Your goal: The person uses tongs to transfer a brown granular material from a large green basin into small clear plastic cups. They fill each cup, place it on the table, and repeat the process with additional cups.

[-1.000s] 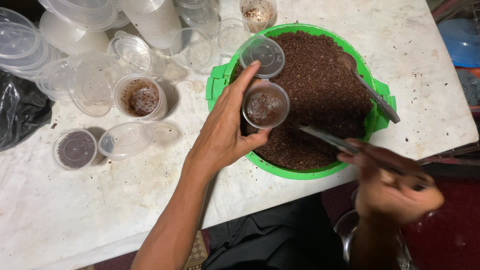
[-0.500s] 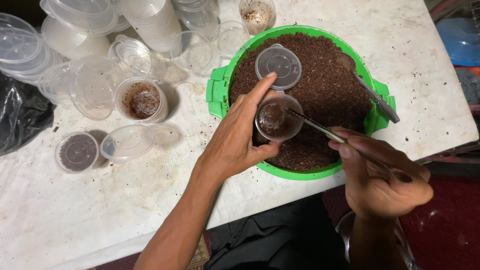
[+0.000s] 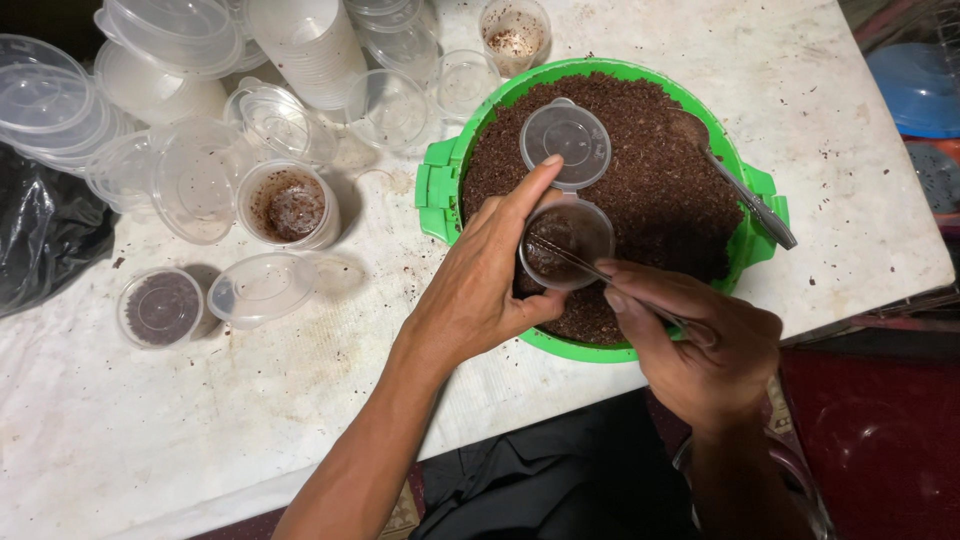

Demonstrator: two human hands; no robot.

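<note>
My left hand [image 3: 482, 285] grips a small clear plastic cup [image 3: 566, 243] with a hinged lid [image 3: 565, 144] flipped open, holding it over a green basin [image 3: 437, 188] full of dark brown soil. My right hand [image 3: 700, 345] holds thin metal tweezers [image 3: 590, 266], and their tips reach into the cup, which has some dark soil in it. A metal spoon [image 3: 745, 192] lies in the soil at the basin's right side.
On the white table left of the basin stand a cup with soil [image 3: 288, 204], a shut cup with dark contents [image 3: 160, 306] and an empty lidded cup [image 3: 260, 288]. Stacks of clear cups and lids [image 3: 160, 60] crowd the back left. A black bag [image 3: 45, 235] lies far left.
My right hand has moved left and up from the table edge, bringing the tweezers' tips into the cup. My left hand has kept the cup over the soil.
</note>
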